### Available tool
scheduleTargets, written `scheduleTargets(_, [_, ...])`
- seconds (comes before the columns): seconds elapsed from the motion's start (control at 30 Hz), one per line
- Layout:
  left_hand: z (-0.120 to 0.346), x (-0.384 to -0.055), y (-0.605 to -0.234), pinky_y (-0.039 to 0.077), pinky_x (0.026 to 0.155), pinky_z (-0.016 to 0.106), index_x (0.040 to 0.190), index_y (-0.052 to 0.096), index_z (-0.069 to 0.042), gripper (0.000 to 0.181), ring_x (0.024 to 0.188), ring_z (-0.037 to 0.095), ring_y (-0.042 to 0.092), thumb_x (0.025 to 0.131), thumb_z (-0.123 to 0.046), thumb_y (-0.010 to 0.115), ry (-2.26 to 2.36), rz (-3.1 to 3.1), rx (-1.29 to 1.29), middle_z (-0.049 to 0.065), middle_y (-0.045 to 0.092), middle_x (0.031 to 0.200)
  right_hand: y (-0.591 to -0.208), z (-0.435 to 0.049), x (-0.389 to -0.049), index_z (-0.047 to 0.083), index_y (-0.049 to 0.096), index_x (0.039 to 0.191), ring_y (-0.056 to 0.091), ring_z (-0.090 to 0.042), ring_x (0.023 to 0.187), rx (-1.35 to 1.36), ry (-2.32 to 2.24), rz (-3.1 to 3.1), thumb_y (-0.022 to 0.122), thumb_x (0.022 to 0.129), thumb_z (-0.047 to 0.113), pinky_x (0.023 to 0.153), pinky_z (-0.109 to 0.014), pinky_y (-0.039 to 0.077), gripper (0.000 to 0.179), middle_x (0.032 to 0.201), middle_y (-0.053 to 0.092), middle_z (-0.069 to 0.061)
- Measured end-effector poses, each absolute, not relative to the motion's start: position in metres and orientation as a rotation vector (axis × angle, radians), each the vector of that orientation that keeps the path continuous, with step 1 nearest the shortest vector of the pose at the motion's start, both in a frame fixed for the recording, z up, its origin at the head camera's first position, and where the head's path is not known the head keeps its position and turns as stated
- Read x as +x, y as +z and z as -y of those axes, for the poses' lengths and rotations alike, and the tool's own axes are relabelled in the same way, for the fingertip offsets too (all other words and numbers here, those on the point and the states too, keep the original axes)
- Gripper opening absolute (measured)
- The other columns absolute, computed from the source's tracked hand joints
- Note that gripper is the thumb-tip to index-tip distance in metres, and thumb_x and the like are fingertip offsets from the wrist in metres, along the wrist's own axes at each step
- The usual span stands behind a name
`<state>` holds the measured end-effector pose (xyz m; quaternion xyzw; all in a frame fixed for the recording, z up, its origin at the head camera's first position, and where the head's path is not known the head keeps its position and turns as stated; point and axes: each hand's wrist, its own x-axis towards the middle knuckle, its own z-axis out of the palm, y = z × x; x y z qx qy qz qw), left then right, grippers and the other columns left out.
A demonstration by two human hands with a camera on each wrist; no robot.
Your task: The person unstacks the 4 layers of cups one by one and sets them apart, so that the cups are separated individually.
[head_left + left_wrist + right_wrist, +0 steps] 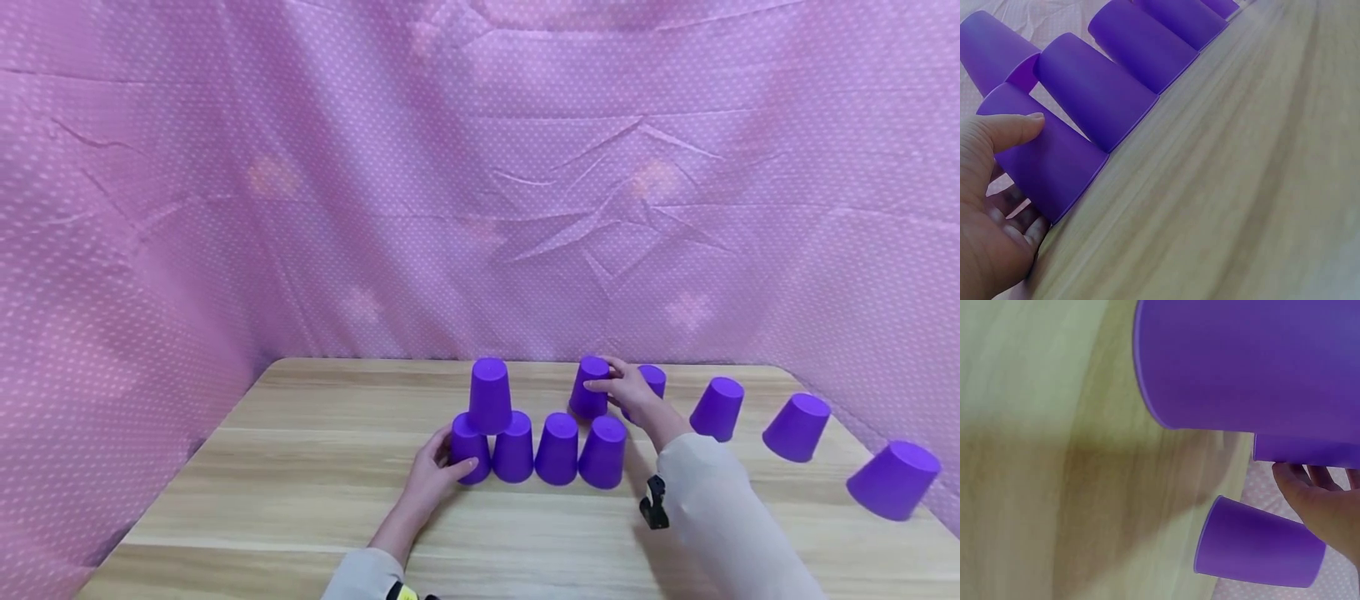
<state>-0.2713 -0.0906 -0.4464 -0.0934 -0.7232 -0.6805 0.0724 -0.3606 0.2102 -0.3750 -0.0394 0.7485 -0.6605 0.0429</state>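
Four purple cups would be too many to number singly, so: several upside-down purple cups stand in a row, among them a middle cup and the right end cup. One more purple cup sits upside down across the two leftmost. My left hand holds the left end cup, thumb on its near side, fingers behind. Beyond the row's right end, my right hand grips another upside-down cup from its right side. In the right wrist view the end cup partly hides that gripped cup.
To the right, several upside-down purple cups stand apart in a line: one partly behind my right hand, then a second cup, a third cup and a near cup. A pink dotted cloth hangs around the wooden table.
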Motion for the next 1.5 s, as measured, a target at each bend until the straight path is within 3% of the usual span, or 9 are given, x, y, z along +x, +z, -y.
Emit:
scheduleTargets(0.23, [0.089, -0.271, -0.445, 0.028, 0.096, 0.043, 0.127, 0.036, 0.003, 0.064, 0.112, 0.035, 0.038, 0.071, -0.006, 0.067, -2.038, 2.184, -0.271, 0.024, 0.043, 0.119, -0.382, -0.211, -0.365, 0.002, 0.029, 0.131, 0.029, -0.037, 0.117, -0.082, -1.981, -2.314, 0.066, 0.074, 0.009, 0.096, -0.052, 0.023, 0.069, 0.128, 0.032, -0.026])
scheduleTargets(0.8, [0.089, -0.268, -0.442, 0.027, 0.097, 0.044, 0.127, 0.035, 0.005, 0.065, 0.113, 0.036, 0.037, 0.071, -0.003, 0.066, -2.042, 2.171, -0.256, 0.026, 0.042, 0.120, -0.388, -0.207, -0.369, 0.002, 0.023, 0.133, 0.026, -0.041, 0.117, -0.053, -1.891, -2.360, 0.060, 0.078, 0.008, 0.093, -0.053, 0.028, 0.066, 0.129, 0.029, -0.027])
scheduleTargets(1.5, [0.089, -0.267, -0.444, 0.028, 0.096, 0.044, 0.127, 0.036, 0.004, 0.064, 0.112, 0.036, 0.038, 0.071, -0.004, 0.067, -2.028, 2.194, -0.249, 0.025, 0.043, 0.119, -0.353, -0.217, -0.355, -0.004, 0.017, 0.133, 0.024, -0.042, 0.118, -0.264, -1.752, -2.474, 0.059, 0.079, 0.010, 0.094, -0.055, 0.023, 0.070, 0.132, 0.023, -0.029])
